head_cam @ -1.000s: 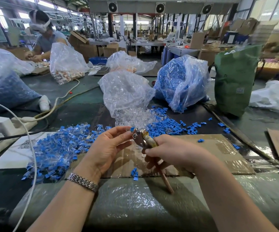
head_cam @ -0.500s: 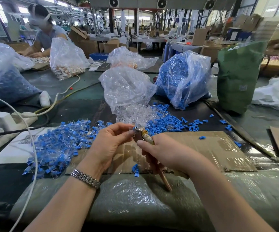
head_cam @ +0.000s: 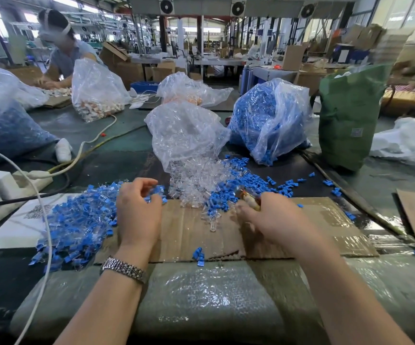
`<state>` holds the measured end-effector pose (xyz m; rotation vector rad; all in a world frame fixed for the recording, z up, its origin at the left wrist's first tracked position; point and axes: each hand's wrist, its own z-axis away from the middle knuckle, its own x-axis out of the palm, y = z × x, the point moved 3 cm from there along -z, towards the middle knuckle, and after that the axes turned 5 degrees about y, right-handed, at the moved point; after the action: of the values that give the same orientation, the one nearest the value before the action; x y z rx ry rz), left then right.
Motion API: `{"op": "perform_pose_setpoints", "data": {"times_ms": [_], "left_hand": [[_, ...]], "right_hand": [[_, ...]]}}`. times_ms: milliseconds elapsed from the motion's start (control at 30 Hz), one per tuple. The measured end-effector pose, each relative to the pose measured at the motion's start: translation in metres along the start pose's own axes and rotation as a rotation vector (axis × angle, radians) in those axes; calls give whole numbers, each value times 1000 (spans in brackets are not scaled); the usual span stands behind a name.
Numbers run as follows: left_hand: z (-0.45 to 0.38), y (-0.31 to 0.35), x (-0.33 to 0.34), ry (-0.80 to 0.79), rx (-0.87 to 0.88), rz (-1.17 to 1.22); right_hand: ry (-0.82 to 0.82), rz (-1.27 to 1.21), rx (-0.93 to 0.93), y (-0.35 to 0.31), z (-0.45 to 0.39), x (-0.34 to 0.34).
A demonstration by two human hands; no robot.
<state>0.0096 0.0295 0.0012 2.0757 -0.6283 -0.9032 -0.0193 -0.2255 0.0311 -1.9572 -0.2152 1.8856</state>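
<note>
The right hand [head_cam: 272,217] is gripping the small brown-handled metal pliers [head_cam: 250,200], nose pointing away at the loose blue plastic caps [head_cam: 263,184] just ahead, while the left hand [head_cam: 139,212] is curling over the heap of blue-and-clear plastic pieces [head_cam: 77,220], though I cannot tell whether it is pinching one.

Left hand [head_cam: 138,212], fingers curled, is at the blue pile [head_cam: 77,220]; right hand [head_cam: 273,220] grips a tool [head_cam: 250,199].

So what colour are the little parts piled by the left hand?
Blue with clear plastic; the pile shows best in the head view.
</note>
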Motion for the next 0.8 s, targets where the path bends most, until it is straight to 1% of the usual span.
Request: {"op": "perform_pose_setpoints", "data": {"times_ms": [33, 67, 100, 167, 233, 300, 333, 367, 433, 500, 633, 800], "left_hand": [[0, 1, -1, 37, 42, -75], [0, 2, -1, 38, 83, -105], [1, 5, 1, 3, 122, -90], [6, 10, 8, -144, 174, -21], [11, 12, 15, -285, 195, -9], [12, 10, 18, -361, 194, -3], [12, 9, 18, -378, 187, 4], [12, 8, 18, -387, 176, 9], [11, 8, 18, -404, 162, 14], [12, 10, 18, -431, 173, 23], [15, 13, 17, -488, 199, 16], [21, 19, 21, -611, 255, 12]], "right_hand": [[35, 109, 4, 5, -2, 4], [56, 200, 7, 9, -2, 9], [70, 267, 14, 12, -2, 13], [96, 361, 43, 13, -3, 17], [161, 405, 45, 8, -1, 18], [236, 360, -51, -2, 3, 18], [228, 277, -130, -8, 5, 18], [180, 147, -215, -15, 9, 19], [1, -129, -357, -31, 21, 22], [-134, -253, -462, -45, 30, 28], [-199, -204, -566, -57, 37, 38], [-184, -127, -640, -58, 34, 44]]}}
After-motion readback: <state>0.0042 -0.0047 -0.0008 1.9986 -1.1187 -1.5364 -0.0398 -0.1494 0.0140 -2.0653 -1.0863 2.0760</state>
